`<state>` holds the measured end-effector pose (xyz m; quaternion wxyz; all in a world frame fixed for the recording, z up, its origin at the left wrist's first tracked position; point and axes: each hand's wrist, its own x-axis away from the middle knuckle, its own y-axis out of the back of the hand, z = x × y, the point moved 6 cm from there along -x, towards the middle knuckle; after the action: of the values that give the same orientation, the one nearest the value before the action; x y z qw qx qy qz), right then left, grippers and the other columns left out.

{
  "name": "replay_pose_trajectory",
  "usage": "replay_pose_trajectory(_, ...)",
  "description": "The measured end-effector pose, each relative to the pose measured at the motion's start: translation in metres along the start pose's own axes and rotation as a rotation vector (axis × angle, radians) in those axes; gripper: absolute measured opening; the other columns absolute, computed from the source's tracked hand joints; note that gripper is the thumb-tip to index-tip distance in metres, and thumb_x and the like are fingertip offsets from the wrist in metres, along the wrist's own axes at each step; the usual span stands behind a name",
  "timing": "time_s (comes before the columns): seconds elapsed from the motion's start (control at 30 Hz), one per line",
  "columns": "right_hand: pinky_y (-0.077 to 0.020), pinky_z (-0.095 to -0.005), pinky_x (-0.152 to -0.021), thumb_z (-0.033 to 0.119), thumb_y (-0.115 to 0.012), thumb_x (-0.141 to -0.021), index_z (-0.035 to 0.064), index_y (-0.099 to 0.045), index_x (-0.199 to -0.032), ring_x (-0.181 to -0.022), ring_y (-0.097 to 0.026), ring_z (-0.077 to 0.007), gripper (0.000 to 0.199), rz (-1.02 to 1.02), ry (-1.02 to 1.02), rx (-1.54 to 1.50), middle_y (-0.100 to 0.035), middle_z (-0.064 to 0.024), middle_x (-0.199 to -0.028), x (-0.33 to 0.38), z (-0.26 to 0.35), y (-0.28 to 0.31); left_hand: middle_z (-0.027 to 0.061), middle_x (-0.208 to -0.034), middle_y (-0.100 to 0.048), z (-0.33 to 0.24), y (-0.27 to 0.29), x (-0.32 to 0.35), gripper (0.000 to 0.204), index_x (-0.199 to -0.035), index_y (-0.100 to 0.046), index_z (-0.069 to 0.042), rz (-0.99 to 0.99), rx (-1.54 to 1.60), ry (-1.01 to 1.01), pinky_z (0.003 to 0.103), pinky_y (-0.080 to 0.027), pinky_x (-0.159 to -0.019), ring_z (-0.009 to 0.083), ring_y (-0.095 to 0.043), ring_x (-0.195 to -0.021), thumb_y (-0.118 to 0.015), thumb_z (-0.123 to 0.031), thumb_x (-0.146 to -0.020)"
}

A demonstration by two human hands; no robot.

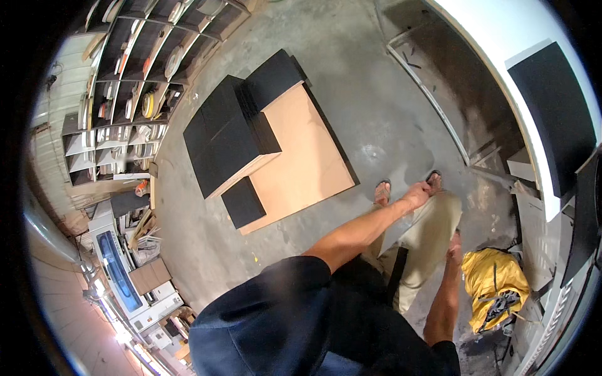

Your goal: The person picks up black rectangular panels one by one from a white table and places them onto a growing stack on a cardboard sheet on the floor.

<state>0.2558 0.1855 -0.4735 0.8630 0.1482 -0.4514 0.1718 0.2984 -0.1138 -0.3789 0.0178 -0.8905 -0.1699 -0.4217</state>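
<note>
My left hand [417, 194] reaches forward and grips the top edge of a beige flat panel [433, 219] held in front of my legs. At the panel's lower right edge my right hand [454, 247] closes on it. My sandalled feet [382, 191] show just beyond the panel on the concrete floor. To the left, stacks of black square panels [229, 135] lie on a large tan board [307, 163] on the floor.
A yellow bag [492, 282] lies on the floor at my right. A white machine with black panels [552, 113] runs along the right side. Shelving with rolls and boxes [132, 81] fills the far left wall, and a machine and clutter [125, 269] stand at lower left.
</note>
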Motion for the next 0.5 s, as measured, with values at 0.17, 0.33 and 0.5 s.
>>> replay_pose_trajectory(0.17, -0.0530, -0.0307, -0.067, 0.022, -0.061, -0.088, 0.0073, -0.065, -0.099, -0.070, -0.062, -0.0137, 0.019, -0.091, 0.158, -0.062, -0.067, -0.0052, -0.085, 0.003, -0.047, 0.046, 0.0114, -0.109, -0.068, -0.068, 0.017, 0.029, 0.040, -0.107, -0.068, -0.013, -0.025, -0.572, 0.042, 0.040, -0.051, -0.083, 0.0307, -0.065, -0.101, -0.050, -0.042, -0.086)
replay_pose_trajectory(0.33, -0.0533, -0.0302, -0.068, 0.020, -0.061, -0.090, 0.0028, -0.065, -0.101, -0.077, -0.063, -0.0168, 0.021, -0.008, 0.248, -0.238, -0.067, -0.0076, -0.088, 0.040, -0.009, 0.087, 0.0084, -0.092, -0.069, -0.065, -0.006, 0.019, 0.022, -0.098, -0.070, -0.007, 0.131, -0.226, -0.025, 0.033, -0.051, -0.076, 0.0198, -0.064, -0.081, -0.060, -0.023, -0.088)
replay_pose_trajectory(0.5, -0.0515, -0.0327, -0.079, 0.035, -0.060, -0.095, 0.0013, -0.061, -0.115, -0.087, -0.064, -0.0203, 0.039, -0.126, 0.318, -0.465, -0.067, -0.0125, -0.103, 0.135, 0.190, 0.141, 0.0060, -0.104, -0.067, -0.285, -0.069, 0.048, 0.036, -0.118, -0.062, -0.003, 0.172, -0.006, -0.450, 0.030, -0.048, -0.088, 0.0144, -0.060, -0.097, -0.060, -0.030, -0.095)
